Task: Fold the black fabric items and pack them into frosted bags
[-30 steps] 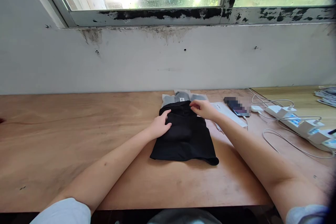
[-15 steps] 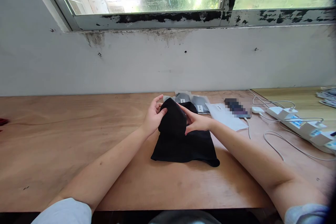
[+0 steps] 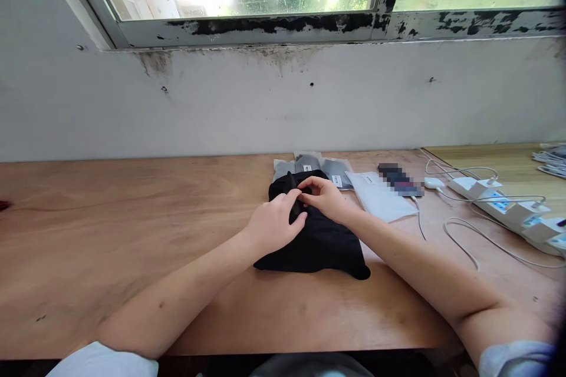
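A black cloth [image 3: 329,247] lies spread on the table, its lower right corner curled. Above its upper left part, my left hand [image 3: 275,221] is closed on a smaller, folded black cloth piece [image 3: 295,210], thumb below and fingers over the top. My right hand [image 3: 326,197] pinches the same piece from the right, fingertips against those of the left hand. The fingers partly cover the piece, and I cannot tell whether it is joined to the cloth beneath.
Behind the cloth lie several translucent packets [image 3: 336,172] with dark contents and labels. Right of them are a white packet [image 3: 382,195], a blurred-out phone [image 3: 400,179] on a cable, and a white power strip [image 3: 508,212] with plugs and loose cords. A wall with a window stands behind.
The black piece was held up broad and open between my spread hands. Now it is lower and narrow, with both hands drawn together and my left hand turned over it.
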A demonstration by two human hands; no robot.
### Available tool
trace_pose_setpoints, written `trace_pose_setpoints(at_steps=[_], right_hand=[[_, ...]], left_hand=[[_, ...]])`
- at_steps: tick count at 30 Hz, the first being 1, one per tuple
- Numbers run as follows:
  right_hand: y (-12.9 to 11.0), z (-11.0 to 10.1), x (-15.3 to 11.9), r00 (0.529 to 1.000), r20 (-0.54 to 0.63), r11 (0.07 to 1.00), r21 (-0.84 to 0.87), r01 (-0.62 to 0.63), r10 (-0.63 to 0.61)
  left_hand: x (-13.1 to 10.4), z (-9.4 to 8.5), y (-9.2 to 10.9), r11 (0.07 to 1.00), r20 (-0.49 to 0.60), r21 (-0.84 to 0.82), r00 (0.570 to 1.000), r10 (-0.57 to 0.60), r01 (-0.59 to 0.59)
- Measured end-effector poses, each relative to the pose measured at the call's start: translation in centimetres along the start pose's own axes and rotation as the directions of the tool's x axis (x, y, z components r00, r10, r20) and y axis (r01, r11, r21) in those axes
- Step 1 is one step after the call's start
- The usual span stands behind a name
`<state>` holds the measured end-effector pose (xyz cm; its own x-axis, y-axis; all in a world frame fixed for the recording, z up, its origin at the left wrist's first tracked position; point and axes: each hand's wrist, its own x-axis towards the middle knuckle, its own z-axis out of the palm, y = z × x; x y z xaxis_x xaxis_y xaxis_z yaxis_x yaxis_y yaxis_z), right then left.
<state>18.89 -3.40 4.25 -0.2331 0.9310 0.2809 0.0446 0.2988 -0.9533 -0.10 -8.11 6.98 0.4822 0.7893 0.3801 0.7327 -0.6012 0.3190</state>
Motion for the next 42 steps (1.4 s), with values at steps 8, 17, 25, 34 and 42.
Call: trace_pose_setpoints(at_steps=[8,17,25,34,42], right_hand=[[-4.7,-4.3,0.4,0.984,-0.125,0.975,-0.198,0.099,-0.125],[-13.0,-8.6,-3.5,0.911,-0.077,0.892,-0.253,0.375,-0.406],[-13.4,-10.2,-3.5,0.913,-0.088,0.892,-0.271,0.362,-0.398],[-1.2,-11.2,2.1,0.983,-0.004,0.342,-0.937,-0.067,0.183],[3.4,-3.9,0.7,0.989,0.142,0.231,-0.962,0.145,-0.028]], left_hand=[[2.5,-4.9,-3.2,0.941,-0.006,-0.339,1.0,0.006,-0.008],[1.7,-11.3,-2.9,0.797,-0.195,-0.603,0.966,-0.167,0.016],[2.9,-9.4,-4.0,0.71,-0.359,-0.701,0.892,-0.275,-0.063],[5.2,3.8,-11.1,0.956,-0.169,-0.207,0.955,-0.243,0.207],[2.0,6.9,-9.0,0.996,0.257,0.092,0.966,-0.016,-0.008]])
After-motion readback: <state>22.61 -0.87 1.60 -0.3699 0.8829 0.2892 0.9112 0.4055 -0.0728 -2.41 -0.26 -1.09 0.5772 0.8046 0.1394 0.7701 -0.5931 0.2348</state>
